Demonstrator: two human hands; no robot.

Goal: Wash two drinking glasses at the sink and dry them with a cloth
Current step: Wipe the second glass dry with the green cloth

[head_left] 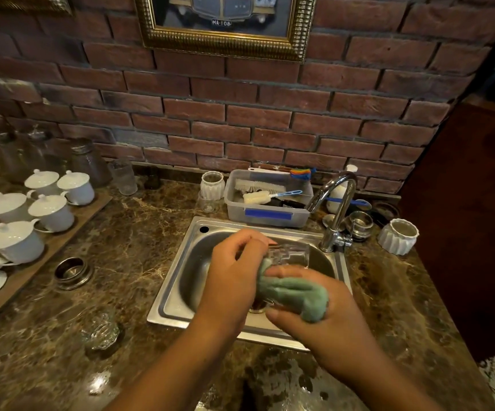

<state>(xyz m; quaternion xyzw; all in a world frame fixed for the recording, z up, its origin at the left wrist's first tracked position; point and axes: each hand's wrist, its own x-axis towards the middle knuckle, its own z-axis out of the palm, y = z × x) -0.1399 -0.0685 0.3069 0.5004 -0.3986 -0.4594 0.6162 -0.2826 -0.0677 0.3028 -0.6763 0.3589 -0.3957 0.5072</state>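
Over the steel sink (175,304) my left hand (234,274) grips a clear drinking glass (292,255) held on its side, its base pointing right. My right hand (308,310) holds a green cloth (296,293) pressed against the glass's underside, thumb and fingers curled round the cloth. A second clear glass (100,329) stands on the marble counter left of the sink. The near part of the held glass is hidden by my hands and the cloth.
The chrome tap (333,209) rises at the sink's right rear. A plastic tub of brushes (267,200) sits behind the sink. White lidded cups (17,221) fill a board at left. A steel ring (71,271) lies on the counter. A white ribbed pot (397,235) stands right.
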